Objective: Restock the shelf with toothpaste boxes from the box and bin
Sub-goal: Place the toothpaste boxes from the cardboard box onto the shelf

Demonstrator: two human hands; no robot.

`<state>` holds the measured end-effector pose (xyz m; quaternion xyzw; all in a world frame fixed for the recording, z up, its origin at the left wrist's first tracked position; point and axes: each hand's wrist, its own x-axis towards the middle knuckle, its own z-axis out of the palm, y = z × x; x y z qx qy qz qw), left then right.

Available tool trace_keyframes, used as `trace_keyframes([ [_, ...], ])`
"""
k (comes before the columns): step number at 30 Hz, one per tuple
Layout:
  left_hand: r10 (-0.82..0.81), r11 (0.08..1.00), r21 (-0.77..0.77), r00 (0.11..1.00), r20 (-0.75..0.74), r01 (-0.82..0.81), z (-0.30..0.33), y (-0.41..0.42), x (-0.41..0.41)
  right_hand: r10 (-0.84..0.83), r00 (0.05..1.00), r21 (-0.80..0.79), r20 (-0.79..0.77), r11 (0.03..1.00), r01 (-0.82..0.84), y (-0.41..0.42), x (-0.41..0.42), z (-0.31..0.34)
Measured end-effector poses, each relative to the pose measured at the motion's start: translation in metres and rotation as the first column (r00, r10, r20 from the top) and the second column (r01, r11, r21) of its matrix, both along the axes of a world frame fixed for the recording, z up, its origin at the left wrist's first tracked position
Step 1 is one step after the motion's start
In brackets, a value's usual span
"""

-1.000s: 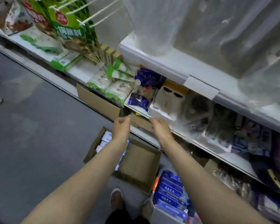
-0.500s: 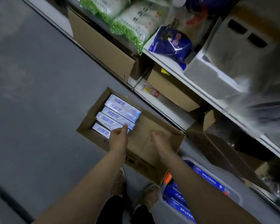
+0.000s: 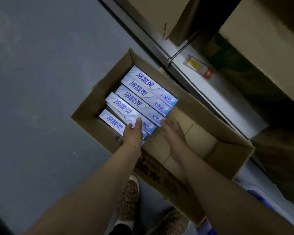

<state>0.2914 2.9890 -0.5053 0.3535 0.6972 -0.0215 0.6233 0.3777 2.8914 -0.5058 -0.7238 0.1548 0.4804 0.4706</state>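
Toothpaste boxes (image 3: 143,97), long pale-blue and white cartons with dark blue lettering, lie side by side in the left end of an open brown cardboard box (image 3: 227,155) that sits on the grey floor (image 3: 41,82). The cartons fill the box's far-left corner and run along its left wall, with the row stepping toward the near-left wall; the right half of the cardboard box shows only its bare bottom flaps. The left hand (image 3: 133,134) rests on the nearest cartons at the near-left wall, thumb and fingers laid fairly straight over their tops, not curled round any of them. The right hand (image 3: 172,131) reaches into the middle of the box with straight fingers, its fingertips touching the right ends of the cartons; it grips nothing. Just beyond the box's far wall runs the white base ledge of a shelf unit (image 3: 215,99), carrying a small yellow and red price tag (image 3: 198,67). Brown cartons (image 3: 261,39) stand on that ledge. At the lower right corner of the view, a blue-edged bin (image 3: 255,199) shows beside the cardboard box.
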Motion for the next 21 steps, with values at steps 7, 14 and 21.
trace_keyframes([
  [7, 0.082, 0.996, -0.052, 0.995, 0.056, -0.079, -0.035, 0.004, 0.01, -0.008, 0.997, 0.126, 0.072, 0.992, -0.001, 0.015, 0.0, -0.031],
  [14, 0.295, 0.948, -0.135, 0.955, 0.03, -0.288, -0.039, 0.006, 0.001, -0.123, 0.99, 0.115, 0.066, 0.987, 0.115, 0.026, -0.025, -0.028],
  [21, 0.412, 0.895, -0.183, 0.911, -0.014, -0.408, -0.033, 0.012, -0.019, 0.054, 0.985, -0.077, 0.165, 0.996, -0.041, 0.032, -0.05, -0.018],
])
